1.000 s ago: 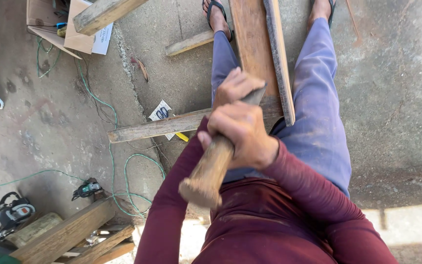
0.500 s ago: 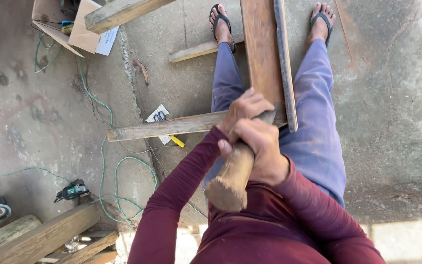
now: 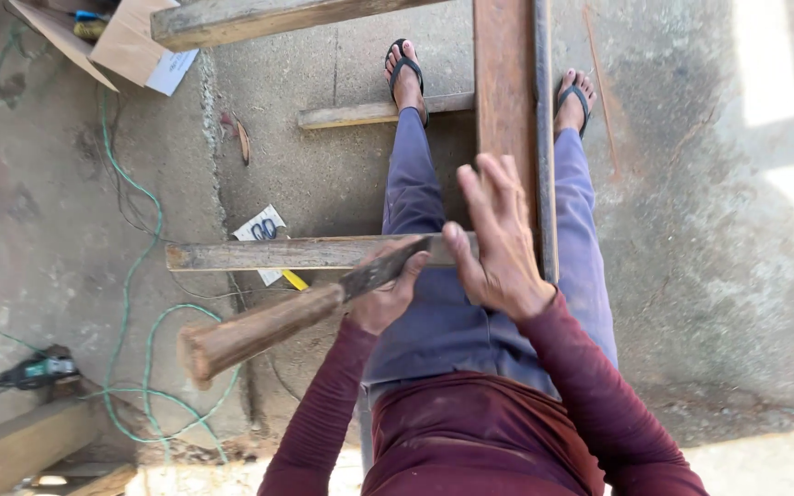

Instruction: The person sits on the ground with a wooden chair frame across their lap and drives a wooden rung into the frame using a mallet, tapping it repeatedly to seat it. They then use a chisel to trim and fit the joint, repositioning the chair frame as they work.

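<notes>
- Lifted off the wooden-handled chisel (image 3: 314, 308) since before: right hand (image 3: 498, 243), now open, fingers spread.
- Grasping chisel near the blade: left hand (image 3: 383, 294).
- Beneath: reddish plank (image 3: 504, 83).

Bright daylight, sharp focus; glare patches upper right and bottom edge, soft shadows, slight wide-angle edge stretch.

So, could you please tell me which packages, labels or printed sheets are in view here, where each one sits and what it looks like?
Cardboard box: top left corner on the concrete floor, brown, flaps open, partly cut off by the frame.
Paper label: on the box's lower right side, a pale blue-white rectangle.
Printed card: on the floor left of the person's legs, partly under the horizontal plank, white with dark marks.
No screens or signs.
</notes>
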